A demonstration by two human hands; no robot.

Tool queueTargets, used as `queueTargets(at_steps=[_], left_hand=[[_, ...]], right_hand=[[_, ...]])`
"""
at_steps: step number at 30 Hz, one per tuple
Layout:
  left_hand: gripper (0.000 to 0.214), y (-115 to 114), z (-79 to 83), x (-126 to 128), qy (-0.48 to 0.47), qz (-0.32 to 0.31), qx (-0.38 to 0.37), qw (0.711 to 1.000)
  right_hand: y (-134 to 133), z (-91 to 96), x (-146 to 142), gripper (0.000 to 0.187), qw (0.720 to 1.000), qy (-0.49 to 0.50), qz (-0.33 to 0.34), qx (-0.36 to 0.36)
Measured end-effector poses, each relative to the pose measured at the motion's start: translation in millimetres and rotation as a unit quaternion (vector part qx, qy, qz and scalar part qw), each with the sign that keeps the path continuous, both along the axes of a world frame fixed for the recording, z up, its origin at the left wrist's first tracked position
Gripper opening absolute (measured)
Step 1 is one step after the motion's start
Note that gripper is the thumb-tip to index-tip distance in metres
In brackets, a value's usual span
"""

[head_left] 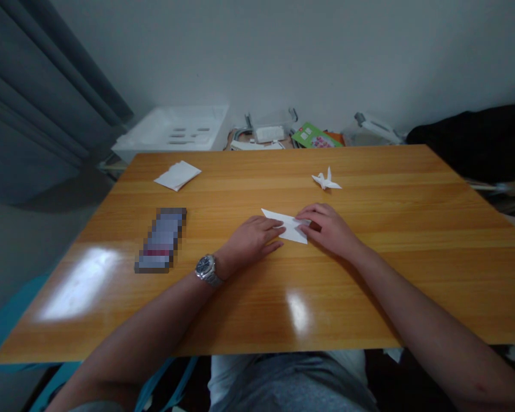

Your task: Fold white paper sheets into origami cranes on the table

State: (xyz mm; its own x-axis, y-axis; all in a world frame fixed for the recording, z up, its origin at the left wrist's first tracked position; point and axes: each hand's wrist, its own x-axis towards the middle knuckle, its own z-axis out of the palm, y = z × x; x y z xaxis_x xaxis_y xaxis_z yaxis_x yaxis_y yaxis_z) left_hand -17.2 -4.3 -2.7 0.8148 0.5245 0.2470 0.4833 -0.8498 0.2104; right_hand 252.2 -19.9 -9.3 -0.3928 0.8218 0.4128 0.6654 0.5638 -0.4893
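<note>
Phone screen (161, 239) pixelated, watch dial (205, 265) unreadable; hands (257, 235) (331, 229) touch white paper (290, 229)

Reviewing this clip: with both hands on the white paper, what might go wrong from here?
The white paper could slip on the glossy table if the left hand loses contact. With the right hand at its right end, uneven pressure might skew a crease. The paper crane sits just beyond that hand, so a forward sweep might knock it.

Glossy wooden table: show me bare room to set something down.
Free: right of the white paper bird, beyond the right forearm; the far strip between bird and white paper sheets. Crowded: the middle, left hand and right hand on the folded white paper.
</note>
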Motion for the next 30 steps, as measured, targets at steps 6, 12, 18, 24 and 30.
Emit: queueTargets(at_steps=[6,12,18,24,30], left_hand=[[0.032,1.8,0.9,0.7,0.000,0.022,0.009,1.000],[0.030,2.2,-0.6,1.8,0.012,0.031,0.026,0.999],[0.031,0.8,1.4,3.1,0.019,0.028,0.031,0.999],[0.031,0.1,3.2,2.0,0.010,0.027,0.024,0.999],[0.035,-1.6,0.0,0.4,-0.020,-0.001,0.003,1.000]], right_hand=[[-7.2,7.1,3.7,0.028,0.993,-0.038,0.103,-0.051],[-9.6,5.8,6.0,0.037,0.988,-0.040,0.114,-0.095],[-9.6,8.4,9.9,0.047,0.983,-0.044,0.127,-0.122],[-10.8,8.8,8.1,0.033,0.985,-0.026,0.105,-0.131],[-9.4,9.4,3.9,0.023,0.990,-0.010,0.062,-0.124]])
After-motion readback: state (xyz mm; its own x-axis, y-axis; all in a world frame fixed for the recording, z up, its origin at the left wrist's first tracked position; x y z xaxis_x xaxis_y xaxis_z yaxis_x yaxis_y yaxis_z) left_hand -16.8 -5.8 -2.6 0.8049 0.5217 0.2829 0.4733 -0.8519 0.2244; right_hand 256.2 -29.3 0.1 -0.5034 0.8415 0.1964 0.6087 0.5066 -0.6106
